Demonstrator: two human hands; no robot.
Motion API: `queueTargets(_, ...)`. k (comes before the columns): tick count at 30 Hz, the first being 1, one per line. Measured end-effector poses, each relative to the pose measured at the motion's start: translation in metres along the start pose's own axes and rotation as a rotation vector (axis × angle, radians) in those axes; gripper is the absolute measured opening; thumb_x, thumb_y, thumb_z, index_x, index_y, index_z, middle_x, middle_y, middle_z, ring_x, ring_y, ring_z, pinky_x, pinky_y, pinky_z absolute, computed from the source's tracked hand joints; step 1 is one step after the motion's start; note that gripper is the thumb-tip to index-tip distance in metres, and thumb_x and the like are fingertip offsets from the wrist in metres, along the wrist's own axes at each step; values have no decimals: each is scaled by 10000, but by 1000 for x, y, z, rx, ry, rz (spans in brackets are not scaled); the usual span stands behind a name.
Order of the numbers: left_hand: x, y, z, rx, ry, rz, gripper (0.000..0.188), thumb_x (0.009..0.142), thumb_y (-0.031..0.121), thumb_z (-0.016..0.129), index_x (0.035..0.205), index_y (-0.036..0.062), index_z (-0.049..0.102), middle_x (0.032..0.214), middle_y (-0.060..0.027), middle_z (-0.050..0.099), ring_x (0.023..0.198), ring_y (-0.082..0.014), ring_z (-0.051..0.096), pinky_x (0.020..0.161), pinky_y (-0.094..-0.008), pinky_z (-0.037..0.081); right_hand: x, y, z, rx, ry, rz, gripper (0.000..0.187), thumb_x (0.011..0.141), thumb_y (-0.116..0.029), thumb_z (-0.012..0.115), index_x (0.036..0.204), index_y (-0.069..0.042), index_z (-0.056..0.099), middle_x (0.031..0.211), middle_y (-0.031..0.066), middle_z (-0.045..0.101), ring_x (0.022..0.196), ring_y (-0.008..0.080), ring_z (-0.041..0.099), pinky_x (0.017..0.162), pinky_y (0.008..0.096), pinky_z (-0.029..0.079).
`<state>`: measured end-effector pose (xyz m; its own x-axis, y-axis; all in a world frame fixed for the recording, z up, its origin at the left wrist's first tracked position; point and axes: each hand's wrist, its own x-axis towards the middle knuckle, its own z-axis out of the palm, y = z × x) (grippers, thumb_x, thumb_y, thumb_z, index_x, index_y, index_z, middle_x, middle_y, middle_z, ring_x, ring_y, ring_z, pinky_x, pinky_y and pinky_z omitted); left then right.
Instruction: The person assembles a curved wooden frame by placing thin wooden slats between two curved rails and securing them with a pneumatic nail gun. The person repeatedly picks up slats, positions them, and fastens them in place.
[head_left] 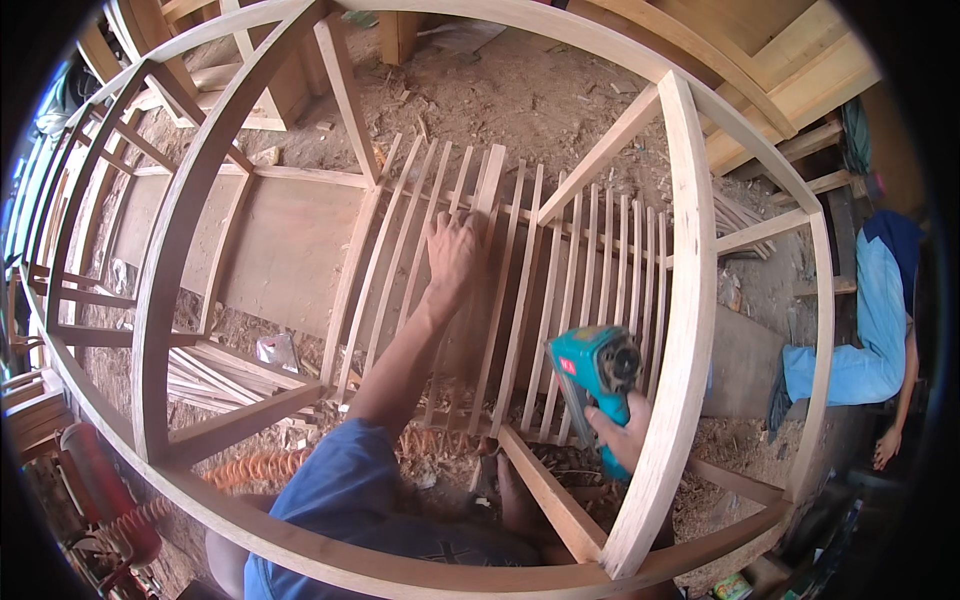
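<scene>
My left arm reaches forward through a large wooden frame (680, 290). At its end my left hand (455, 245) is closed at the far rail, its fingers bent around a wooden slat (490, 180) that is wider than the others. Thin slats (400, 225) lie side by side on both sides of that hand, crossing the rail. My right hand (625, 435) grips the handle of a teal pneumatic nail gun (597, 362), held above the slats at the right. Part of the right hand is hidden behind a curved upright of the frame.
Brown panels (280, 245) lie to the left. An orange coiled hose (260, 468) runs near me, beside a red tank (105, 490). Wood scraps cover the dirt floor (520, 90). Another person (850, 350) in light blue trousers is at the right, one arm hanging down.
</scene>
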<state>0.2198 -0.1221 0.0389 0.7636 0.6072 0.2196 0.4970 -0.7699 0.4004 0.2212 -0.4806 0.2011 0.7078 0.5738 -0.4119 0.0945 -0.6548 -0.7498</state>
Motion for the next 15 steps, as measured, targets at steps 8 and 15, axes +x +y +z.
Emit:
queueTargets(8, -5, -6, 8, 19, 30, 34, 349, 902, 310, 646, 1176, 97, 685, 1177, -66, 697, 1134, -280, 556, 961, -501, 389, 136, -119, -7, -140, -176, -107, 235, 904, -271, 676, 833, -49, 639, 621, 36, 604, 537, 121, 590, 537, 310, 482)
queueTargets(15, -2, 1, -7, -7, 49, 38, 245, 965, 300, 576, 1065, 96, 668, 1055, -89, 724, 1077, -310, 588, 913, -512, 392, 242, -154, 32, -27, -205, -39, 177, 870, -204, 674, 813, -48, 613, 655, 30, 572, 515, 123, 564, 487, 305, 447)
